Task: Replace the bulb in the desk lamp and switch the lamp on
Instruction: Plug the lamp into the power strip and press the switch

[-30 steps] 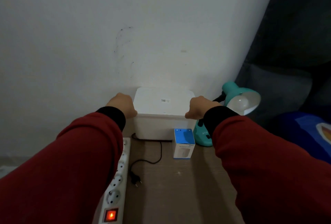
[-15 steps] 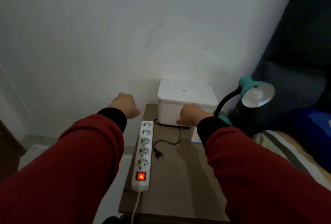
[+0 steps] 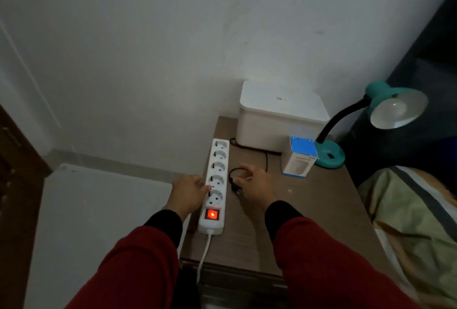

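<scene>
Head view, step: looks like plugging the lamp in.
Left hand [image 3: 189,193]: fingers relaxed, fingertips touching the power strip [image 3: 214,185] edge, steadying it.
Right hand [image 3: 257,186]: fingers loosely curved over the plug [image 3: 236,188]; cannot tell whether it grips it.
Desk lamp [image 3: 371,120]: far right on the bedside table [image 3: 309,222], bulb [image 3: 393,110] seated, unlit, behind the bulb box [image 3: 299,156].
Next: probably pinch the plug and line it up with a socket.

White box [image 3: 279,115] (lidded), bed [image 3: 415,209].
</scene>
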